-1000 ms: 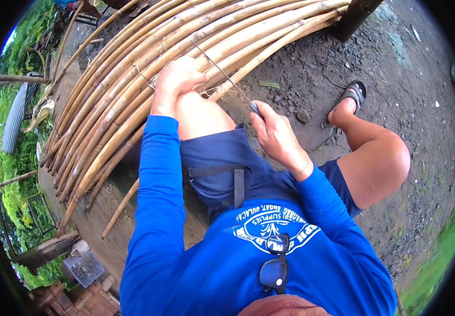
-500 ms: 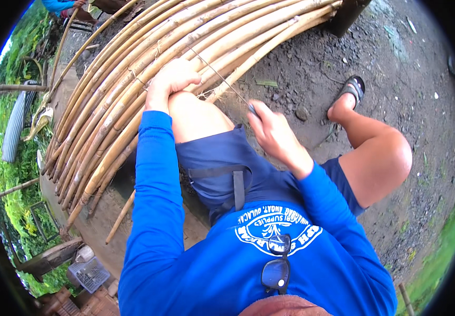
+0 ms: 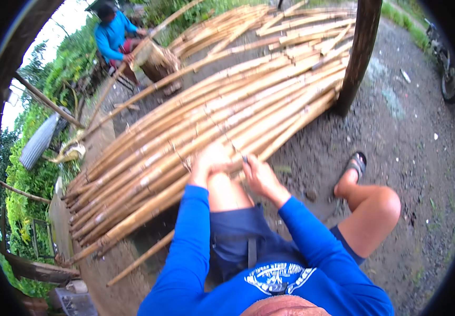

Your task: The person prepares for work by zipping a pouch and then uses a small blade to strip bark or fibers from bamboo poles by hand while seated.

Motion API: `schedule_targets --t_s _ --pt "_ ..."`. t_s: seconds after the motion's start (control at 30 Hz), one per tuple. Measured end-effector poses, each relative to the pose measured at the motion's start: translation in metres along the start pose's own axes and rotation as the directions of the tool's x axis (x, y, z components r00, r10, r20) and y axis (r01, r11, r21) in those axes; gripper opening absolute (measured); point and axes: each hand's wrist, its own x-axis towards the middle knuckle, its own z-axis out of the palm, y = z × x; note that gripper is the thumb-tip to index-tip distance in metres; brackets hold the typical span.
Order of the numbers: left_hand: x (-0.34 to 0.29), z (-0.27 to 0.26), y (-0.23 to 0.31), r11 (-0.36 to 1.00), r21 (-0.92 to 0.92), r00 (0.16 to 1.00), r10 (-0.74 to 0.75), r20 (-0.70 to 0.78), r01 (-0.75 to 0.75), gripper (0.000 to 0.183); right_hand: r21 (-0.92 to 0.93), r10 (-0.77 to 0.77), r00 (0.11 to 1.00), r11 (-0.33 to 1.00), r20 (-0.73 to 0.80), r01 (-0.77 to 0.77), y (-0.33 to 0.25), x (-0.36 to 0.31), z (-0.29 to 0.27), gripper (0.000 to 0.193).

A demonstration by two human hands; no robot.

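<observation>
Right hand (image 3: 262, 178) closed around the handle of a thin tool (image 3: 235, 148), its shaft running toward 11 o'clock over the bamboo poles (image 3: 206, 126). Left hand (image 3: 210, 161) by the knee (image 3: 223, 187), at the poles' near edge; blurred, cannot tell whether it grips. Poles span 8 to 1 o'clock of the view.

Judgement: steady the wrist against the knee, move the tool lightly and evenly, keep left fingers off its line.

Versus 0.5 s ago: view tilted up; pile sits lower, hands appear closer together, shaft looks shorter, co-worker (image 3: 112, 37) at 11 o'clock more fully in view.
</observation>
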Motion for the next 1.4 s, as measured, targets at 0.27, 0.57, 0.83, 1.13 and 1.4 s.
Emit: schedule_targets --t_s 0.27,0.57,0.83,1.13,1.4 --pt "-0.043 -0.059 0.083 0.948 -0.202 0.969 -0.236 0.066 0.245 0.084 0.042 -0.15 0.988 0.988 0.023 0.149 -0.02 -0.024 -0.034 0.022" --pt "-0.039 -0.045 0.084 0.954 -0.148 0.957 -0.277 -0.089 0.262 0.072 0.113 -0.125 0.992 0.986 -0.012 0.126 -0.025 -0.034 -0.043 0.029" --pt "-0.046 -0.037 0.097 0.943 -0.142 0.922 -0.326 -0.209 0.301 0.065 0.14 -0.004 0.999 0.99 0.055 -0.004 -0.018 -0.034 -0.034 0.033" --pt "-0.047 -0.024 0.085 0.931 -0.144 0.876 -0.364 -0.317 0.335 0.055 0.168 -0.171 0.978 0.967 -0.119 0.19 -0.005 -0.032 -0.031 0.033" --pt "-0.057 -0.014 0.098 0.957 -0.003 0.849 -0.258 -0.462 0.289 0.05 0.164 -0.033 0.999 0.986 -0.021 0.036 -0.014 -0.029 -0.042 0.036"
